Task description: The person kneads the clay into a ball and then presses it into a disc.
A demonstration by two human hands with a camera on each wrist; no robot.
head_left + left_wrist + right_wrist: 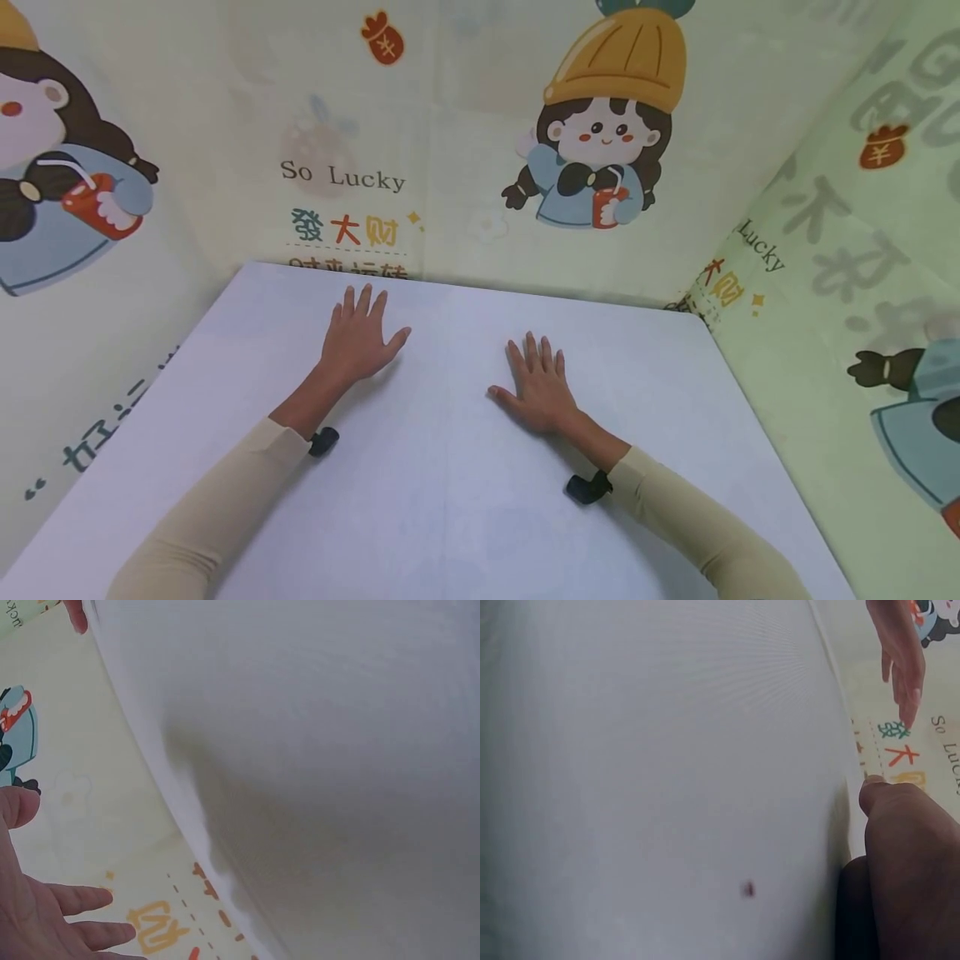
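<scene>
Both hands are over a white tabletop (450,467), palms down and holding nothing. In the head view my left hand (358,337) is toward the back left, fingers straight and spread, thumb pointing right. My right hand (542,392) lies further right and a bit nearer, its fingers spread and thumb pointing left. The left wrist view shows part of the left hand (37,915) apart from the surface, with a shadow below. In the right wrist view the right thumb (907,817) fills the lower right corner, and the left hand (904,660) hangs beyond it.
A black wrist camera (324,442) sits under the left sleeve cuff, another black camera (588,487) under the right. Pale walls with printed cartoons (607,125) and lettering border the table at the back and sides. A small dark spot (748,889) marks the white surface.
</scene>
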